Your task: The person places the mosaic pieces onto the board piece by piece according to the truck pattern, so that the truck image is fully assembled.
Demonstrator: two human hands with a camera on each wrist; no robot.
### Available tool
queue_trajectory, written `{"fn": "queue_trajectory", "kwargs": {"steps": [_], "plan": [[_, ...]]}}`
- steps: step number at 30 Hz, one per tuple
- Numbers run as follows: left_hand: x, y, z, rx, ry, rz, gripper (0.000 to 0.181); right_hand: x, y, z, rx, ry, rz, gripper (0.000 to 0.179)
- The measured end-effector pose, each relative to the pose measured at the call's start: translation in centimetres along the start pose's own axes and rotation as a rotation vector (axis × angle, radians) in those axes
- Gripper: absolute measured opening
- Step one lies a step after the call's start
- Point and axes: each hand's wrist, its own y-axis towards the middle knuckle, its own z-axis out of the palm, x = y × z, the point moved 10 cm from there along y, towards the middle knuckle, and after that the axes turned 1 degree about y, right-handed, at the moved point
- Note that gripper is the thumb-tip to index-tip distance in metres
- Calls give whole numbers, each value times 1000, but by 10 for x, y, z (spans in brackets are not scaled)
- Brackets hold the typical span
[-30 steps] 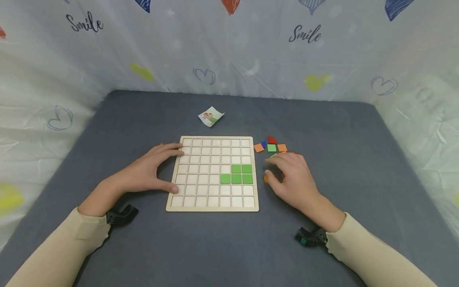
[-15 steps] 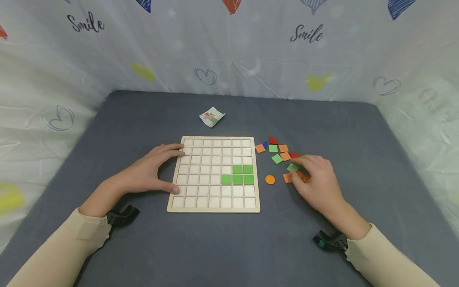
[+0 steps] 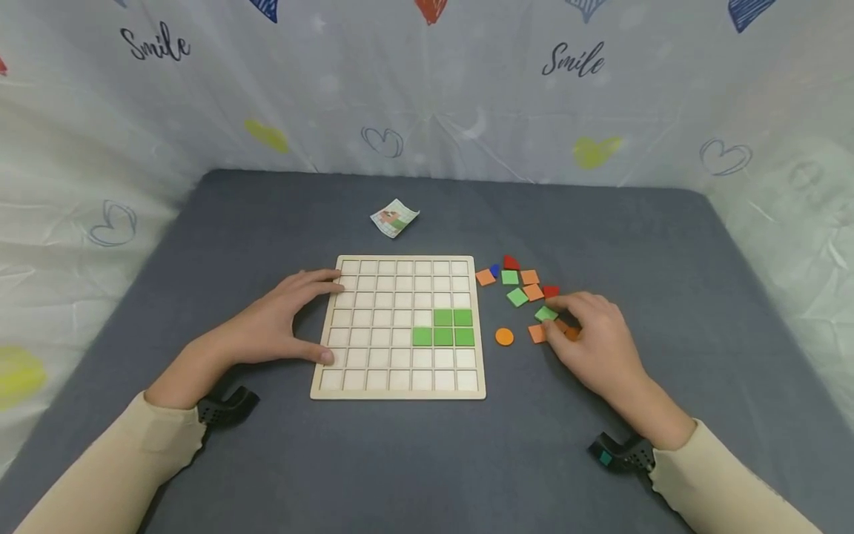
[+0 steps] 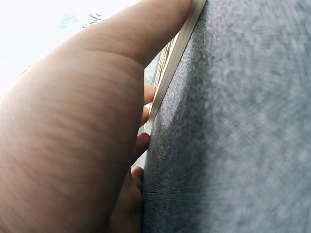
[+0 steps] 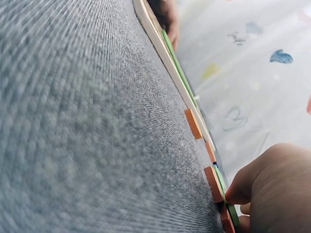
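A pale wooden grid board (image 3: pixel 398 395) lies on the grey cloth, with several green square tiles (image 3: pixel 443 337) set in its right-hand cells. My left hand (image 3: pixel 267 319) rests along the board's left side, fingers and thumb spread apart on its edge. Right of the board, my right hand (image 3: pixel 597 341) pinches a green tile (image 3: pixel 545 314) between thumb and forefinger, low over the loose pieces. In the right wrist view the thumb touches that green tile (image 5: pixel 233 216) beside orange pieces (image 5: pixel 214 184). Orange pieces under the hand are partly hidden.
Loose pieces lie right of the board: green tiles (image 3: pixel 517 297), orange squares (image 3: pixel 530 277), an orange disc (image 3: pixel 504 337), red pieces (image 3: pixel 511 262) and a blue one (image 3: pixel 494 270). Behind the board sits a small picture card (image 3: pixel 394 218). A printed white curtain (image 3: pixel 467 89) surrounds the table.
My right hand has moved right, from near the board's edge to the green tile among the loose pieces, and now pinches it. The left hand has stayed on the board.
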Motion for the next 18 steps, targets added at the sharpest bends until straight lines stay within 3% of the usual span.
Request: {"fn": "queue_trajectory", "kwargs": {"steps": [18], "plan": [[0,-1,-1,2,-7,2,111,2,0,-4,-43,24,-2,18]]}}
